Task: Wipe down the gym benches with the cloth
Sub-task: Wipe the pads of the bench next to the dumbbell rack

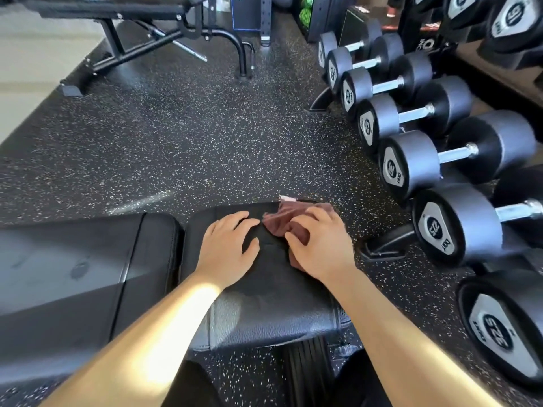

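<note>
A black padded gym bench (88,277) runs across the lower left, and its seat pad (273,306) lies right below me. A crumpled reddish-brown cloth (282,221) with a white tag sits on the far right corner of the seat pad. My right hand (320,245) lies on top of the cloth with its fingers curled into the fabric. My left hand (229,245) rests flat on the pad just left of the cloth, fingers spread. A second black bench (117,13) stands at the far upper left.
A low rack holds several grey dumbbells (411,168) along the right side, close to the bench end. A rack foot (382,248) juts out near my right hand. Speckled black rubber floor (191,136) stretches between the two benches. My legs show at the bottom.
</note>
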Motion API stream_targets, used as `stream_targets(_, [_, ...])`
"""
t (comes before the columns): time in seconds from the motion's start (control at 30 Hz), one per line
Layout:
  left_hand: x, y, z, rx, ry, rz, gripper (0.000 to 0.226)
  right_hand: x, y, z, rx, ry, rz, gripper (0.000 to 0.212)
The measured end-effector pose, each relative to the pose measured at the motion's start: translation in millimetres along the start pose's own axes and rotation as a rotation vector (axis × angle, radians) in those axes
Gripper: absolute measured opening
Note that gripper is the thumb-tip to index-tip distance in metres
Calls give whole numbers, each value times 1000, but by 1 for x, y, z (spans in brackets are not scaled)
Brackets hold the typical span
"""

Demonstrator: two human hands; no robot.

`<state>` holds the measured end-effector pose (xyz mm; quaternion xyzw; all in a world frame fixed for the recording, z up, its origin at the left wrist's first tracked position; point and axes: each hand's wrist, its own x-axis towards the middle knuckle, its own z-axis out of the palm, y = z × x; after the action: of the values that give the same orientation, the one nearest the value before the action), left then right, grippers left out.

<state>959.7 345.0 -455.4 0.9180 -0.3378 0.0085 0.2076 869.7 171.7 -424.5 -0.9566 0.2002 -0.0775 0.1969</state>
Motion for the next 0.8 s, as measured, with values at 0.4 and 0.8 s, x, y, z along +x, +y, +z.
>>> stream_targets(0.4, [-15,-3,-5,-57,41,-78,32,38,-26,10,14,-40,185,36])
stream_targets(0.8, [-33,-80,-58,114,-60,-147,37,4,-56,29,49,60,28,27])
